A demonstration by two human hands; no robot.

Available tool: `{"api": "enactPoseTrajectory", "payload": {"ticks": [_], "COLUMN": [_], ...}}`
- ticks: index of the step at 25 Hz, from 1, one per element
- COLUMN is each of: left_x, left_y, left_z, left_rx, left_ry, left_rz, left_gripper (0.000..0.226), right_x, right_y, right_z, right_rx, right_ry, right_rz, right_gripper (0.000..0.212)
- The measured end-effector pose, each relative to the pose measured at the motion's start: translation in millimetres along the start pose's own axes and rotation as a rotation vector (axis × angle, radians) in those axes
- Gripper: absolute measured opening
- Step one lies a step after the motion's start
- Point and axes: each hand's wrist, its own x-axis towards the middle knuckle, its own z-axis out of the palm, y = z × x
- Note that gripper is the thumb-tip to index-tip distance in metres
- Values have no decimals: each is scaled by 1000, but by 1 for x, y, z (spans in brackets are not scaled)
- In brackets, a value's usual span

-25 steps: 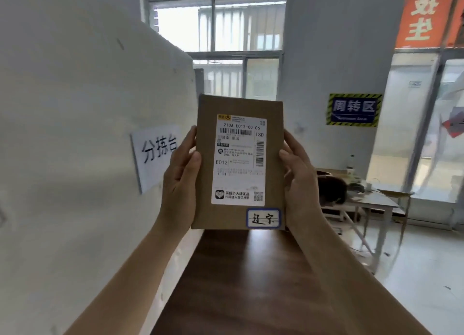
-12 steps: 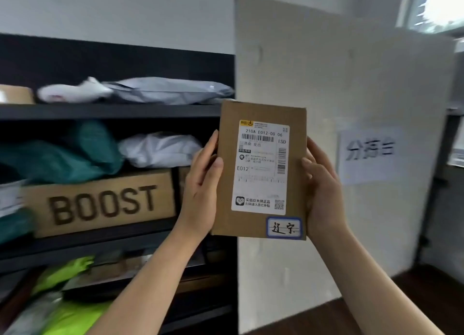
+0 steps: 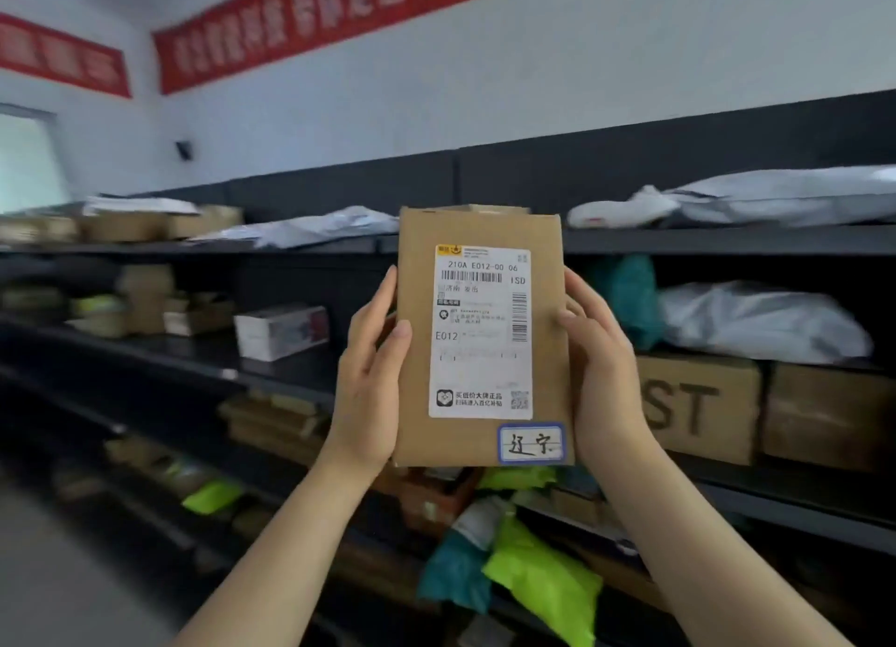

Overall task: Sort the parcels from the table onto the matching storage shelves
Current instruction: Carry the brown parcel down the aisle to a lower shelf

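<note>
Left fingers (image 3: 388,291): held together along the left edge of the parcel (image 3: 417,418), thumb pressing its front.
Right fingers (image 3: 578,288): curled round the right edge.
Hands: left hand (image 3: 371,384) and right hand (image 3: 603,375) grip it upright, in the air.
Parcel: flat, brown; white shipping label (image 3: 482,331), blue-bordered sticker (image 3: 531,443) at the lower right.
Storage shelves (image 3: 727,241): behind it, dark, loaded with boxes (image 3: 824,413) and bags (image 3: 761,319).

1 cardboard parcel (image 3: 480,227) w/ 2 stickers: 1 white shipping label (image 3: 480,331), 1 blue-edged handwritten tag (image 3: 531,443). 2 hands on it: left hand (image 3: 368,379), right hand (image 3: 606,379). 2 red banners (image 3: 339,16). On shelving (image 3: 727,240): 3 lime-green poly bags (image 3: 543,583), 2 teal bags (image 3: 456,573), approx. 4 white/grey poly bags (image 3: 761,321), 1 white box (image 3: 281,331). Brown cartons (image 3: 703,409) too blurred to count.
</note>
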Motion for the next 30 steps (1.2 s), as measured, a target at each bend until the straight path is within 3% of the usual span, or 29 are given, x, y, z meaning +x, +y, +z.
{"api": "enactPoseTrajectory", "payload": {"ticks": [5,12,22,30], "left_x": [-6,-29,-17,26], "left_y": [39,80,78,42], "left_z": [-161,-297,-367,-390], "left_rx": [177,431,648,730], "left_ry": [242,477,730,793], "left_rz": [75,92,85,61], "left_gripper": [40,41,40,42], "right_x": [-5,-33,-9,45], "right_y": [76,141,208,261], "right_z": [155,297,396,436], "right_rx": [118,327,481,523], "right_ry": [-279,-541,-793,-875], "right_rz": [112,277,398,451], "right_gripper": [35,36,40,42]}}
